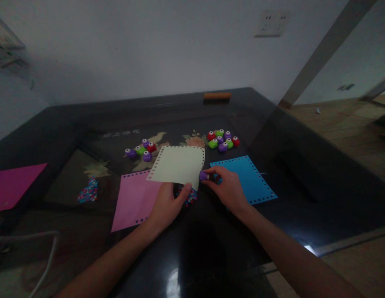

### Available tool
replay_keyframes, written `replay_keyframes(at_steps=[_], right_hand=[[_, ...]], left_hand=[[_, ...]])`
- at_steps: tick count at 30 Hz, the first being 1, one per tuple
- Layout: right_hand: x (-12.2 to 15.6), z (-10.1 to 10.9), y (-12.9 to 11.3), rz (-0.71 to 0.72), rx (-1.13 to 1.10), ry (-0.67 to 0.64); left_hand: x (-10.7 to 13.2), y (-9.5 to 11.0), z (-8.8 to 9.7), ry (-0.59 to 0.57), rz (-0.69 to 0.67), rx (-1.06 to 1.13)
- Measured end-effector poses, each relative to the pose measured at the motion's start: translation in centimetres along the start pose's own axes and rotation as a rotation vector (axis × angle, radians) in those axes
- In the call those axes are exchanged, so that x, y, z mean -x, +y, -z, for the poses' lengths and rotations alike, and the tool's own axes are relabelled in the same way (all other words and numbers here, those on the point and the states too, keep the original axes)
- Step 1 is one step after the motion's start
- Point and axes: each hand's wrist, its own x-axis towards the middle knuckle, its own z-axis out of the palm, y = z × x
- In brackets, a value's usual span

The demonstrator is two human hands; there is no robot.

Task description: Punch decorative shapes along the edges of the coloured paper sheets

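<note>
My left hand (168, 203) pinches the near edge of a pale yellow paper sheet (178, 163) whose border carries punched holes. My right hand (227, 186) grips a small purple paper punch (204, 175) set against the sheet's right corner. Under the sheet lies a little heap of coloured paper dots (190, 197). A pink sheet (134, 199) with punched edges lies flat to the left, and a blue sheet (248, 179) with punched edges lies under my right hand.
All of this rests on a dark glossy table (304, 182). Two clusters of small punches, one left (141, 150) and one right (222, 140), sit behind the sheets. A magenta sheet (12, 184) and another dot pile (88, 191) lie at left. An orange bar (217, 96) lies at the far edge.
</note>
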Motion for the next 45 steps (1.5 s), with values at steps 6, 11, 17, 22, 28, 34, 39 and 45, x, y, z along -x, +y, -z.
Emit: replay_keyframes(at_steps=[6, 11, 17, 22, 28, 34, 39, 45], right_hand=[[0.2, -0.1, -0.1, 0.041, -0.012, -0.025], [0.8, -0.4, -0.6, 0.164, 0.015, -0.036], [1.3, -0.8, -0.9, 0.230, 0.030, -0.063], [1.3, -0.6, -1.0, 0.220, -0.006, -0.054], [1.0, -0.1, -1.1, 0.199, -0.033, -0.030], [0.6, 0.1, -0.7, 0.204, -0.080, 0.042], [0.4, 0.3, -0.8, 0.210, -0.130, 0.095], [0.5, 0.3, -1.0, 0.209, -0.193, 0.120]], left_hand=[[0.0, 0.3, 0.1, 0.027, 0.053, 0.016], [-0.4, 0.5, 0.0, 0.006, 0.037, 0.244], [-0.8, -0.2, 0.0, 0.020, 0.148, 0.311], [-1.0, -1.0, 0.0, 0.020, 0.216, 0.398], [-1.2, -1.3, -0.1, 0.028, 0.197, 0.717], [-1.5, -0.7, 0.2, 0.077, 0.296, 0.926], [-2.3, -0.3, 0.9, 0.102, 0.446, 0.984], [-2.9, -0.9, 1.5, 0.065, 0.548, 0.985]])
